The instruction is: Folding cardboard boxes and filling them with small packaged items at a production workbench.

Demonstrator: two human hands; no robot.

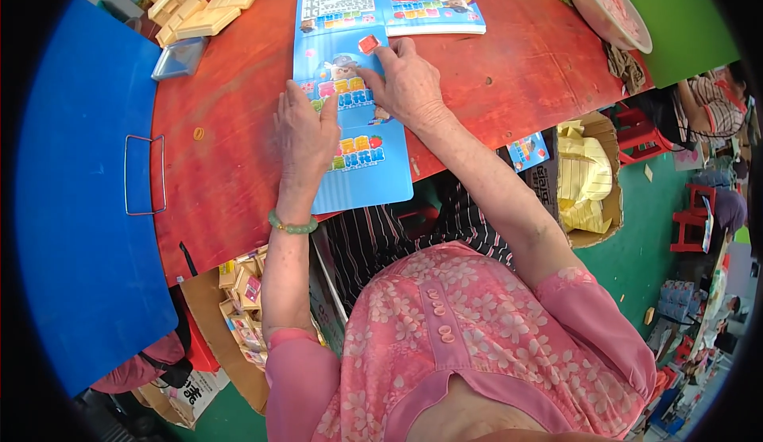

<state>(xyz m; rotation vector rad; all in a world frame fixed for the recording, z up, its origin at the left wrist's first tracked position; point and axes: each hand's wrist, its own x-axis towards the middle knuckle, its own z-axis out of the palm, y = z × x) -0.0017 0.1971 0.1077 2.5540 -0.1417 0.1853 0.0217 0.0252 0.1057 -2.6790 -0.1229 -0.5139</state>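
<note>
A printed blue cardboard sheet, creased into panels, lies on the red table in front of me, its near end reaching over the table's edge. My left hand rests along the sheet's left side, fingers stretched and a little blurred, holding nothing. On the sheet's right side, my right hand has its thumb and forefinger spread on the printed surface; its other fingers are partly hidden behind. Beyond my hands, a stack of similar printed cards sits partly beside the sheet's far end.
Pale wooden-looking boxes and a clear plastic box stand far left. A bowl of pink pieces is far right. Cartons of small packs and yellow sheets flank my lap. A rubber band lies on the table.
</note>
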